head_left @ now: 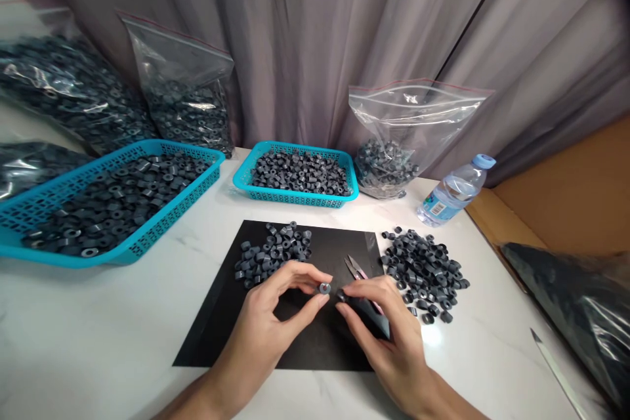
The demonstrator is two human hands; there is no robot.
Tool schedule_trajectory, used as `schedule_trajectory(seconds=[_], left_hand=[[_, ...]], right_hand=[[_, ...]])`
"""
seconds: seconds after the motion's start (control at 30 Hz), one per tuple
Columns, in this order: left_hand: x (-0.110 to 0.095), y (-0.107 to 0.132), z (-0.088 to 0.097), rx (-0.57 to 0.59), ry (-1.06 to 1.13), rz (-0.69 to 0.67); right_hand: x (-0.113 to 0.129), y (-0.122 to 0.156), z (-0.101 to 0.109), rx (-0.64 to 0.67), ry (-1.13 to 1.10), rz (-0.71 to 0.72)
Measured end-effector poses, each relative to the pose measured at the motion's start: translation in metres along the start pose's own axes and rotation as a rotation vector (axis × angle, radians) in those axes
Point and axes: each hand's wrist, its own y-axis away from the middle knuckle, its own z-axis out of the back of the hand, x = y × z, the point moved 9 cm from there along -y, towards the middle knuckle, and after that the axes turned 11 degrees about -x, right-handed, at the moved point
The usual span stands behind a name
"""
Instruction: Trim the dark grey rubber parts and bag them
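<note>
Over a black mat (pixel 315 348), my left hand (pixel 275 308) pinches a small grey ring-shaped part (pixel 325 288) between thumb and fingertips, its hole facing me. Close to its right, my right hand (pixel 388 321) pinches a small dark cap-like piece (pixel 341 296), mostly covered by the fingers. The two pieces are apart. A heap of grey cylindrical parts (pixel 270 252) lies on the mat behind my left hand. Thread snips (pixel 355 267) with a pink handle lie on the mat, partly hidden by my right hand. Dark hollow caps (pixel 428 269) are heaped right of the mat.
Blue baskets (pixel 295 197) (pixel 142 243) of grey parts stand at the back and left. Zip bags (pixel 182 105) (pixel 388 164) of parts lean against the curtain. A water bottle (pixel 457 190), a pointed white tool (pixel 556 371), a cardboard box (pixel 571 190) and a black bag (pixel 571 302) are on the right.
</note>
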Motion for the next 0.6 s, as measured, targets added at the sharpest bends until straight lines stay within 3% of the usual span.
schedule_trajectory(seconds=[0.3, 0.6], left_hand=[[-0.0111, 0.0010, -0.0058, 0.054, -0.115, -0.148], [-0.0017, 0.0033, -0.0092, 0.066, -0.146, -0.004]], right_hand=[[0.0024, -0.0011, -0.0028, 0.020, 0.014, 0.005], [0.0063, -0.0042, -0.0044, 0.043, 0.005, 0.015]])
